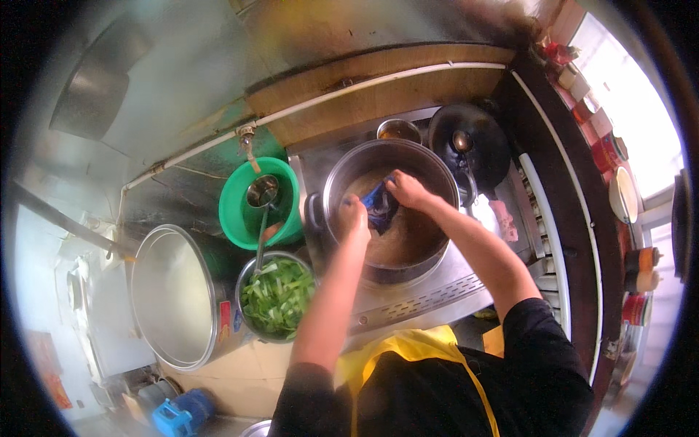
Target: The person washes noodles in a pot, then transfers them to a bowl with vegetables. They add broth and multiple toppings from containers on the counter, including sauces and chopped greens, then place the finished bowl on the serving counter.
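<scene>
Round metal pot (pixel 404 275) stood below the left hand (pixel 354 213) and right hand (pixel 408 190), brownish inside | round green plastic basin (pixel 231 226) sat left of the left hand | glossy cut leaves (pixel 277 297) lay left of that hand, nearer the body | crumpled, cloth-like dark-blue piece (pixel 381 209) was between both hands, gripped by closed fingers

Left hand (pixel 354 215), right hand (pixel 406 189) grip crumpled dark-blue bundle (pixel 381 208) over large pot (pixel 395 274).

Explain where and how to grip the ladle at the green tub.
Probably best by the lower end of its long, thin handle, coming from the person's side: the handle points toward the chopped greens, while the round cup lies farther off, over the green tub.
</scene>
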Tool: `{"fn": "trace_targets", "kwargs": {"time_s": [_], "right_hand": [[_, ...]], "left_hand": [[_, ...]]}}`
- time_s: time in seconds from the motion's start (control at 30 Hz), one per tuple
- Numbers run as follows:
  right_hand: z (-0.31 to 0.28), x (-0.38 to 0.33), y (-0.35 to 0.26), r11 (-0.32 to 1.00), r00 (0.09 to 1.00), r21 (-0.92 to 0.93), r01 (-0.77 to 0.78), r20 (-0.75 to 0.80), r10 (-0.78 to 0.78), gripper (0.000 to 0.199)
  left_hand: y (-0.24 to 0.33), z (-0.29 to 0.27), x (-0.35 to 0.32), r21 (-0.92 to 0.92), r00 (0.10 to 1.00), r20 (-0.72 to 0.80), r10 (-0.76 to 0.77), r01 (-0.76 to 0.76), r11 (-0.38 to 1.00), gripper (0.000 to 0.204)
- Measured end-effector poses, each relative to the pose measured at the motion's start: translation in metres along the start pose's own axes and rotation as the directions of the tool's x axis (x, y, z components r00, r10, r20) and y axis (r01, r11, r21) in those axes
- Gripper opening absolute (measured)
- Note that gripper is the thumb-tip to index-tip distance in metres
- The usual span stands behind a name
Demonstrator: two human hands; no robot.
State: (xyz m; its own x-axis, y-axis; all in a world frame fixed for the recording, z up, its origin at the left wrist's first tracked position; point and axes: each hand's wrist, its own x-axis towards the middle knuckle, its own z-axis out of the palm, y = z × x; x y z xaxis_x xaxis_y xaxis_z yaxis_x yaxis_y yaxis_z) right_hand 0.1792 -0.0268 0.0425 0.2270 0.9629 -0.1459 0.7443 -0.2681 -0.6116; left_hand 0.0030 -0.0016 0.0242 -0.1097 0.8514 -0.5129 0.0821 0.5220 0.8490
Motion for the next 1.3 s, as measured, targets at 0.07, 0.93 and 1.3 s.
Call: {"fn": "trace_targets", "kwargs": {"time_s": [0.07,0.93,1.3], "right_hand": [[-0.019,-0.012,0.005,0.960,0.963,0.074,0.271,-0.012,-0.271,0.040],[0.044,-0.019,0.029,0.994,0.998,-0.112,-0.014,0.055,0.020,0.077],[0.128,0.005,0.008,0.894,0.993,-0.442,-0.078,-0.111,0.032,0.073]], "left_hand": [[0.006,-0.009,-0.008,0.079,0.998,-0.062,-0.005,0.010,0.997,0.057],[0.003,-0.022,-0.006,0.368,0.940,0.158,0.302,-0.339,0.866,0.082],[-0.102,0.012,0.035,-0.498,0.648,0.726,-0.231,0.726,0.474,0.054]]}}
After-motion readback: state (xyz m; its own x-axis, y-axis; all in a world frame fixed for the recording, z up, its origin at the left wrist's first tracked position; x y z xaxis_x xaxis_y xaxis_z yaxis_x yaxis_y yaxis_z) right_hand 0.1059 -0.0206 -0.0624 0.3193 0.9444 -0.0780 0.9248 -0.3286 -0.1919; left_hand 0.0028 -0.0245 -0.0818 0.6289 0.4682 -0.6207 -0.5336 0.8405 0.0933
